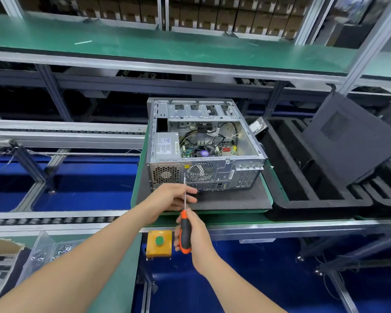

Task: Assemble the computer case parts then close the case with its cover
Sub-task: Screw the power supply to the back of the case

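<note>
An open metal computer case (246, 170) lies on its side on a dark mat (235, 199), its inside with power supply, cables and motherboard showing from above. My right hand (190, 236) grips the orange-and-black handle of a screwdriver (185, 233). The shaft points up at the case's rear panel near the fan grille. My left hand (169, 197) pinches the shaft just in front of the rear panel. A black side cover (348, 141) leans tilted in the foam tray at the right.
A black foam tray (303, 195) with slots sits right of the case, a hard drive (259, 127) standing at its far corner. A yellow box with a green button (159, 242) hangs below the bench edge. Bags of screws (50, 249) lie at lower left. Roller conveyor rails run left.
</note>
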### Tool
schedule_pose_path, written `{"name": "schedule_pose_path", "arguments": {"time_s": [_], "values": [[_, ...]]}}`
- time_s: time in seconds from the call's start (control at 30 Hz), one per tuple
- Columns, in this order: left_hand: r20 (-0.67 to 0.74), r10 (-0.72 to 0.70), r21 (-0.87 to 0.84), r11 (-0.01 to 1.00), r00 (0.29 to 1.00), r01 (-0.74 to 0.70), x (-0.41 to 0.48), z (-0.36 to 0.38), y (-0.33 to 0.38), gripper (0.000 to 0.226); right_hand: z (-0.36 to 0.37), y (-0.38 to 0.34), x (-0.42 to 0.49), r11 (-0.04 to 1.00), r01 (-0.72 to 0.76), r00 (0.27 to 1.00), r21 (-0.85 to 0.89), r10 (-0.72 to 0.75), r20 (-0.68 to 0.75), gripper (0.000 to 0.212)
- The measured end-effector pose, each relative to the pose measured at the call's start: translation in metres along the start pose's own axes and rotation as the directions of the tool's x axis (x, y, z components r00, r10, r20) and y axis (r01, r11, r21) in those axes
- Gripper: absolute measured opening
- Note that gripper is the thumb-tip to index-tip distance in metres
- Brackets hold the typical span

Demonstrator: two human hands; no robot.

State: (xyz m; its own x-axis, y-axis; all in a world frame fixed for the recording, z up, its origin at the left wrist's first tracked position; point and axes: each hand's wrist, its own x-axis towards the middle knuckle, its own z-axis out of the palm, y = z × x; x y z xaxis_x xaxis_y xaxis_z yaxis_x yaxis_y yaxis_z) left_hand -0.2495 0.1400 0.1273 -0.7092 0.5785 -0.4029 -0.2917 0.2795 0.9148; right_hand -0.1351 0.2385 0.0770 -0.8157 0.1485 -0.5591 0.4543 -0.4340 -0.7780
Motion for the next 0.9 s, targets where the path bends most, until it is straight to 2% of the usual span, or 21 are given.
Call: {"name": "schedule_pose_path", "arguments": {"time_s": [0.1, 0.2, 0.3, 0.37, 0.4, 0.43, 0.47, 0.53, 0.6, 0.7, 0.73, 0.8, 0.9], "values": [[0.208, 0.079, 0.132, 0.985, 0.975, -0.108, 0.005, 0.020, 0.027, 0.036, -0.019, -0.026, -0.006, 0.988, 0.147, 0.986, 0.039, -0.143, -0.088, 0.037], [0.279, 0.182, 0.304, 0.915, 0.943, -0.267, 0.013, 0.041, 0.056, 0.032, -0.044, -0.058, -0.013, 0.951, 0.310, 0.943, 0.015, -0.305, -0.135, 0.036], [0.161, 0.448, 0.527, 0.715, 0.880, -0.460, 0.026, 0.063, 0.085, 0.022, -0.075, -0.097, -0.018, 0.902, 0.433, 0.879, 0.001, -0.421, -0.222, 0.034], [0.043, 0.648, 0.648, 0.561, 0.761, -0.515, 0.037, 0.075, 0.101, 0.020, -0.098, -0.125, -0.018, 0.862, 0.505, 0.819, -0.037, -0.493, -0.293, 0.029], [0.029, 0.705, 0.708, 0.486, 0.708, -0.513, 0.044, 0.079, 0.107, 0.021, -0.111, -0.138, -0.017, 0.844, 0.532, 0.787, -0.072, -0.524, -0.325, 0.026], [0.044, 0.723, 0.776, 0.410, 0.689, -0.480, 0.052, 0.083, 0.112, 0.028, -0.123, -0.151, -0.015, 0.831, 0.545, 0.759, -0.111, -0.545, -0.355, 0.024], [0.068, 0.696, 0.837, 0.351, 0.715, -0.421, 0.061, 0.087, 0.116, 0.039, -0.135, -0.163, -0.010, 0.826, 0.544, 0.738, -0.146, -0.554, -0.386, 0.022], [0.071, 0.575, 0.917, 0.284, 0.815, -0.281, 0.078, 0.096, 0.119, 0.063, -0.158, -0.183, 0.002, 0.839, 0.506, 0.712, -0.201, -0.537, -0.451, 0.019], [0.030, 0.490, 0.955, 0.244, 0.871, -0.170, 0.094, 0.105, 0.118, 0.069, -0.177, -0.201, 0.018, 0.871, 0.428, 0.728, -0.241, -0.490, -0.480, 0.020], [-0.070, 0.510, 0.970, 0.237, 0.858, -0.062, 0.108, 0.112, 0.115, 0.070, -0.192, -0.219, 0.045, 0.926, 0.325, 0.851, -0.190, -0.374, -0.369, 0.037], [-0.076, 0.541, 0.983, 0.182, 0.837, -0.029, 0.111, 0.112, 0.113, 0.074, -0.194, -0.222, 0.053, 0.934, 0.302, 0.884, -0.192, -0.349, -0.311, 0.043], [-0.062, 0.570, 0.998, 0.046, 0.820, 0.043, 0.115, 0.114, 0.111, 0.078, -0.198, -0.225, 0.066, 0.917, 0.297, 0.905, -0.268, -0.359, -0.227, 0.041], [-0.118, 0.558, 0.993, 0.051, 0.822, 0.108, 0.122, 0.116, 0.111, 0.077, -0.206, -0.230, 0.080, 0.883, 0.359, 0.894, -0.302, -0.419, -0.162, 0.035]]}}
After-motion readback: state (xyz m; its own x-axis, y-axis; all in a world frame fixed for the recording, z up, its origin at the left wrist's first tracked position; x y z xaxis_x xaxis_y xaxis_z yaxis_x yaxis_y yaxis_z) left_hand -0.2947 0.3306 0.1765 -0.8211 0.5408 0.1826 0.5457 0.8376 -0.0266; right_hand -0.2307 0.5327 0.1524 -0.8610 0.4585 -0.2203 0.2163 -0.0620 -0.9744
